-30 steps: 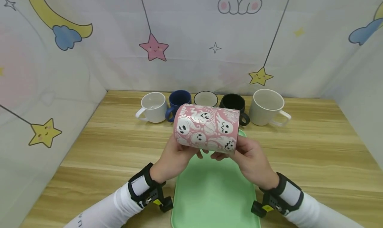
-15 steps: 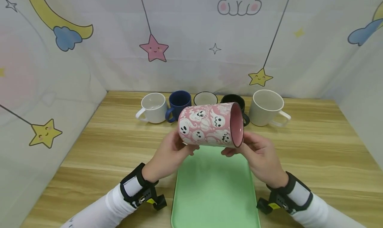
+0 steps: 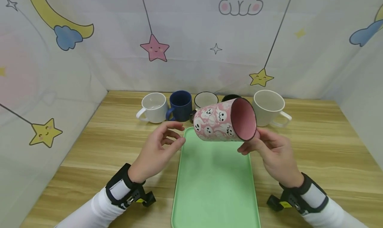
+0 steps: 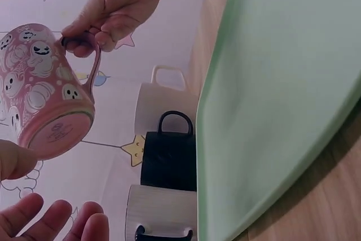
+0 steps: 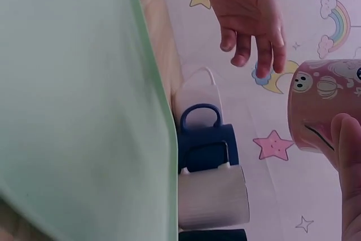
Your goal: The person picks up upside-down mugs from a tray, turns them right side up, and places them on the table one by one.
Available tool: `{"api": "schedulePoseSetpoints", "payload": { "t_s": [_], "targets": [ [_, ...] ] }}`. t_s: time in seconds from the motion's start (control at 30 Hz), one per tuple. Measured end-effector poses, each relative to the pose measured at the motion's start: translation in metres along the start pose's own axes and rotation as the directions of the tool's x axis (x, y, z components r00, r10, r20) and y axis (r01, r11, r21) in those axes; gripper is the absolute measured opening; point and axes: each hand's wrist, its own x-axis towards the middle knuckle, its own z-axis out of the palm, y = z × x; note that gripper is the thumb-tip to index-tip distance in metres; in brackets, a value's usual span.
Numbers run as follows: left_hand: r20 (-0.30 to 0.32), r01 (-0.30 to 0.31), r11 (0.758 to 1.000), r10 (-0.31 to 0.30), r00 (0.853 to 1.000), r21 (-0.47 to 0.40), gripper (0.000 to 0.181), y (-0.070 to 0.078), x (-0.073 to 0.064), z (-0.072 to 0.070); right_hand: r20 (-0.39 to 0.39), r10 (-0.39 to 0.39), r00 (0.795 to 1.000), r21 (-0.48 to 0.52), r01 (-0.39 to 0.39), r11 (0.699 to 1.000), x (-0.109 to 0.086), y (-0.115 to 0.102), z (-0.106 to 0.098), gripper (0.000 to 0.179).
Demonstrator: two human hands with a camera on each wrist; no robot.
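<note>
A pink mug with white ghosts and pumpkins (image 3: 212, 125) is held in the air above the far end of a green tray (image 3: 213, 181). It lies on its side, its dark-rimmed mouth turned to the right and toward me. My right hand (image 3: 276, 155) grips it by the handle, which shows in the left wrist view (image 4: 93, 66). To the left of the mug's base, my left hand (image 3: 157, 151) is apart from it, fingers relaxed and slightly bent, holding nothing. The mug's plain pink underside (image 4: 62, 134) faces the left wrist camera.
Along the back of the wooden table stand a white mug (image 3: 155, 108), a blue mug (image 3: 181, 106), a dark-rimmed white mug (image 3: 205, 100), a black mug (image 3: 231, 97) partly hidden by the pink one, and a larger off-white mug (image 3: 267, 110). A printed curtain (image 3: 191, 68) hangs behind.
The left hand has let go of the pink mug and drawn back left. The right hand has carried the mug rightward, its mouth turning further into view.
</note>
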Motion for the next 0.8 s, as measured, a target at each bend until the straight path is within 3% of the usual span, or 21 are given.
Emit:
{"api": "schedulePoseSetpoints", "payload": {
  "t_s": [0.47, 0.63, 0.8],
  "targets": [
    [-0.071, -0.077, 0.983, 0.09, 0.993, 0.167, 0.037, -0.004, -0.007, -0.015, -0.09, -0.078, 0.993, -0.035, 0.075, 0.997, -0.002, -0.01, -0.024, 0.024],
    [-0.102, -0.096, 0.965, 0.124, 0.987, 0.245, 0.039, -0.004, -0.006, -0.024, -0.125, -0.092, 0.988, -0.037, 0.088, 0.995, 0.0, -0.016, -0.032, 0.023],
    [-0.104, -0.126, 0.931, 0.171, 0.98, 0.342, 0.046, -0.004, -0.006, -0.031, -0.142, -0.093, 0.986, -0.055, 0.086, 0.995, 0.0, -0.02, -0.04, 0.025]
  ]
}}
